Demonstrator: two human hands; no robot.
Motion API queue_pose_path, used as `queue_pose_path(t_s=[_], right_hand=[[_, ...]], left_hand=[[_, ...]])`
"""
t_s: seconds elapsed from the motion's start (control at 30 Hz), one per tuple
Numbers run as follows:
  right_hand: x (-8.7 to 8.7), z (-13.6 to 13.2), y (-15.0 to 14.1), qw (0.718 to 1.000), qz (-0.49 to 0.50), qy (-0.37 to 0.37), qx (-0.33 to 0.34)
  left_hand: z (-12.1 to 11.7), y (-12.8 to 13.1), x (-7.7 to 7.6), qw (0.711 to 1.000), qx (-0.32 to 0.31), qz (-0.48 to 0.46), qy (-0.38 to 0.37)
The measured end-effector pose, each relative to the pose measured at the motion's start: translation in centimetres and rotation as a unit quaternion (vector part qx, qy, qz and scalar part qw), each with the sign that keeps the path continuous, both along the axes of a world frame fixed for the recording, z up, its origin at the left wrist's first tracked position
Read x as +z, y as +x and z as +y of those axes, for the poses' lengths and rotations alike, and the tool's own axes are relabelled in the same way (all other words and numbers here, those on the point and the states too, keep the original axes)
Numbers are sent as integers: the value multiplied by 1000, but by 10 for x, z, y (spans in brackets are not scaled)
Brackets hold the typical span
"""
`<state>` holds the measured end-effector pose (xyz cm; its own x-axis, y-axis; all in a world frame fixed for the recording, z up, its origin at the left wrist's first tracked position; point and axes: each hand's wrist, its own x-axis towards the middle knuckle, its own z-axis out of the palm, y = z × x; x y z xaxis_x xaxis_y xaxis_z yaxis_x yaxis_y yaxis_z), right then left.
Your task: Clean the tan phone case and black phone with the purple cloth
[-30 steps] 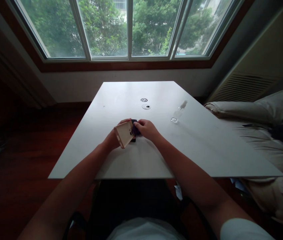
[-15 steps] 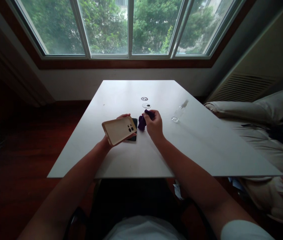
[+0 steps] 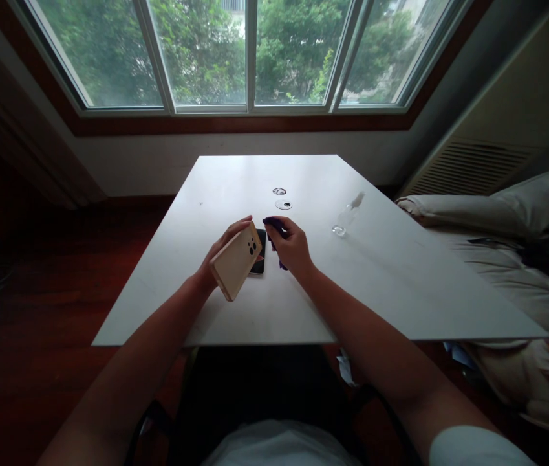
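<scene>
Now, left hand (image 3: 219, 246) gripping a beige phone case (image 3: 235, 264), right hand (image 3: 294, 248) pinching a purple cloth (image 3: 273, 222)

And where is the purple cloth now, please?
In the head view, the purple cloth is in the right hand, just right of the beige phone case in the left hand.

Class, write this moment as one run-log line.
left hand: holds beige phone case | right hand: pinches purple cloth | smartphone: on white table, partly behind case | clear spray bottle: right of cloth
</scene>
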<state>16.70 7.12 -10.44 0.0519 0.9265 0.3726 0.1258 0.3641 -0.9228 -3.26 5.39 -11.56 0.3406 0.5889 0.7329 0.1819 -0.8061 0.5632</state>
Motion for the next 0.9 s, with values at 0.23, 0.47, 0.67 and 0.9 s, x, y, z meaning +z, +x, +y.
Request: queue_pose_path(t_s=[0.23,0.47,0.67,0.9], right_hand=[[1,-3,0,999,-25,24,35],[4,-5,5,976,-169,115,76],[2,-3,11,943,-278,168,77],[-1,-6,8,927,-330,166,72]], left_hand=[[-4,-2,6,1000,24,3,-3],[-3,-5,6,998,52,23,30],[-6,-7,9,997,36,46,42],[-6,-12,9,996,35,59,65]])
